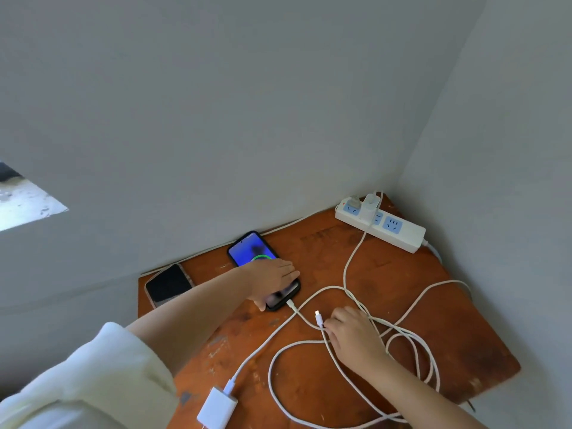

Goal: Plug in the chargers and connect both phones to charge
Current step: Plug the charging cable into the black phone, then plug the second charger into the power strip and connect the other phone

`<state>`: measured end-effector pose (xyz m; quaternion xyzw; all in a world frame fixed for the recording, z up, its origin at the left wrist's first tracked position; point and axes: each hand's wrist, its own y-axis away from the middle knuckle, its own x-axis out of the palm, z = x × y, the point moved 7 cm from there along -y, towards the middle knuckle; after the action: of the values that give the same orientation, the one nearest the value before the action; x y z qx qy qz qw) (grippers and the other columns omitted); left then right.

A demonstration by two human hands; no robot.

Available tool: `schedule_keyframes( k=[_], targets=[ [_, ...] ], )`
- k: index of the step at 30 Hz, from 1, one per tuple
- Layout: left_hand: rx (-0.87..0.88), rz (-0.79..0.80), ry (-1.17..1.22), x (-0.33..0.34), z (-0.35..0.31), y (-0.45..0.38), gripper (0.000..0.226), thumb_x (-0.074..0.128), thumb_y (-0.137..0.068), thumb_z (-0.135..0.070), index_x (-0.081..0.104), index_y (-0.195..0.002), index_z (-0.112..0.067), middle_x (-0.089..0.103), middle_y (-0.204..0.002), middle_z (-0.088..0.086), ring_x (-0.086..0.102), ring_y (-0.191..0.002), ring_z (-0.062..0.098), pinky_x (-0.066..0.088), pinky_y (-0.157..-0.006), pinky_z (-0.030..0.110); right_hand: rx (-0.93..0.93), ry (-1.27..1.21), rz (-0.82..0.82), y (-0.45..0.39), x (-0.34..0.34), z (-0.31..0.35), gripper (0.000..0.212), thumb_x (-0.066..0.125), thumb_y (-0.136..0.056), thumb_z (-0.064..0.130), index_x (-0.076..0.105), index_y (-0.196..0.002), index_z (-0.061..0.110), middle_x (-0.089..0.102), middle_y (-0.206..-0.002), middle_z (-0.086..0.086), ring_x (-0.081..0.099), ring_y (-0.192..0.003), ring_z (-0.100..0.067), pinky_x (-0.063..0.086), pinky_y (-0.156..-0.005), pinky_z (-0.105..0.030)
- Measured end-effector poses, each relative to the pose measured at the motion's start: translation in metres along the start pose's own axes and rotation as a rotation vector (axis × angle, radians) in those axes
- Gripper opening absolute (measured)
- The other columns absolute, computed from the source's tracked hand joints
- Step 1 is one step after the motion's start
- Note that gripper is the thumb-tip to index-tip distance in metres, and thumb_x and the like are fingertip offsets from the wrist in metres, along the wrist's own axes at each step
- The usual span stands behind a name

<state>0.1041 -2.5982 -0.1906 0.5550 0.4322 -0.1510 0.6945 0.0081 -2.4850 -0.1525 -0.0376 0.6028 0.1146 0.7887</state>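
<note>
Left hand (272, 274) lies flat, grip open, pinning the lit phone (247, 250) left of the power strip (399, 232). Right hand (353, 334) pinches the loose cable plug (318, 318) just beside that phone; dark phone (168, 284) farther left.

Left hand (272, 275) steadies lit phone (263, 269); right hand (353, 334) pinches cable connector (318, 318).

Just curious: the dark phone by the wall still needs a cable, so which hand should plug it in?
Probably the right hand: it already pinches the loose plug. The left hand lies on the lit phone.
</note>
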Motion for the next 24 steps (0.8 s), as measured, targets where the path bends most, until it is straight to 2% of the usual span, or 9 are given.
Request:
schedule_keyframes(
  k=[3,6,8,13,14,17,19,21,24],
  targets=[
    [-0.076,-0.087,0.047,0.003,-0.007,0.019,0.097,0.067,-0.078,-0.031,-0.003,-0.141,-0.005,0.002,-0.154,0.014,-0.002,-0.141,0.025,0.0,-0.113,0.033,0.003,-0.029,-0.066,0.004,0.003,-0.001,0.02,0.087,-0.051,0.006,0.07,-0.057,0.014,0.064,-0.053,0.0,0.061,-0.049,-0.016,0.052,-0.045,-0.027],
    [-0.261,-0.278,0.277,0.021,-0.013,0.057,0.087,0.056,-0.085,-0.041,-0.001,-0.142,-0.01,0.002,-0.155,0.01,-0.001,-0.142,0.021,0.0,-0.113,0.029,0.019,-0.046,-0.055,0.005,0.008,-0.002,0.005,0.074,-0.07,0.004,0.072,-0.074,0.006,0.068,-0.068,-0.01,0.063,-0.064,-0.027,0.053,-0.058,-0.034],
    [-0.372,-0.369,0.41,0.046,-0.022,0.087,0.076,0.045,-0.089,-0.044,0.0,-0.143,-0.013,0.004,-0.155,0.007,-0.001,-0.142,0.019,0.0,-0.113,0.028,0.037,-0.04,-0.007,0.006,0.012,-0.002,0.013,0.064,-0.081,0.007,0.07,-0.092,0.003,0.069,-0.084,-0.013,0.062,-0.079,-0.03,0.051,-0.071,-0.038],
    [-0.717,-0.553,0.755,0.126,-0.054,0.164,0.062,0.028,-0.092,-0.047,0.009,-0.143,-0.018,0.005,-0.155,0.001,0.001,-0.142,0.015,0.004,-0.111,0.025,-0.044,0.009,-0.105,0.011,0.005,0.018,0.027,0.083,-0.058,0.002,0.073,-0.082,0.003,0.074,-0.074,-0.011,0.069,-0.07,-0.028,0.057,-0.062,-0.039],
    [-0.766,-0.564,0.804,0.138,-0.063,0.177,0.067,0.019,-0.089,-0.055,0.009,-0.143,-0.016,0.003,-0.154,0.001,-0.001,-0.141,0.015,0.002,-0.111,0.024,-0.083,0.013,-0.117,0.011,0.007,0.029,0.028,0.084,-0.056,0.002,0.073,-0.082,0.004,0.074,-0.075,-0.01,0.07,-0.072,-0.027,0.058,-0.065,-0.04],
    [-0.777,-0.53,0.887,0.166,-0.095,0.193,0.111,-0.013,-0.059,-0.083,0.01,-0.142,-0.013,-0.004,-0.149,-0.003,-0.009,-0.138,0.012,-0.006,-0.109,0.022,-0.148,-0.018,-0.118,0.006,0.014,0.055,0.028,0.081,-0.061,0.001,0.072,-0.087,0.005,0.074,-0.082,-0.011,0.07,-0.079,-0.028,0.056,-0.075,-0.044],
    [-0.795,-0.527,0.911,0.171,-0.107,0.195,0.105,-0.003,-0.062,-0.085,0.009,-0.142,-0.017,-0.003,-0.149,-0.006,-0.015,-0.133,0.007,-0.01,-0.107,0.021,-0.06,-0.005,-0.093,-0.002,0.018,0.059,0.031,0.073,-0.072,0.005,0.067,-0.102,0.004,0.071,-0.099,-0.015,0.065,-0.095,-0.032,0.051,-0.085,-0.046],
    [-0.788,-0.555,0.909,0.165,-0.109,0.189,0.081,0.029,-0.081,-0.067,0.009,-0.142,-0.019,0.005,-0.153,-0.004,-0.007,-0.139,0.009,-0.006,-0.108,0.021,0.098,0.057,-0.033,-0.011,0.022,0.05,0.038,0.061,-0.084,0.016,0.054,-0.121,0.008,0.061,-0.12,-0.013,0.054,-0.113,-0.029,0.044,-0.096,-0.044],
    [-0.776,-0.551,0.883,0.156,-0.106,0.177,0.071,0.049,-0.089,-0.041,0.01,-0.142,-0.017,0.016,-0.153,0.001,0.01,-0.141,0.016,0.007,-0.113,0.027,0.241,0.156,0.038,-0.015,0.024,0.037,0.035,0.054,-0.089,0.019,0.051,-0.122,0.012,0.059,-0.124,-0.008,0.049,-0.116,-0.025,0.038,-0.1,-0.042]
  ],
)
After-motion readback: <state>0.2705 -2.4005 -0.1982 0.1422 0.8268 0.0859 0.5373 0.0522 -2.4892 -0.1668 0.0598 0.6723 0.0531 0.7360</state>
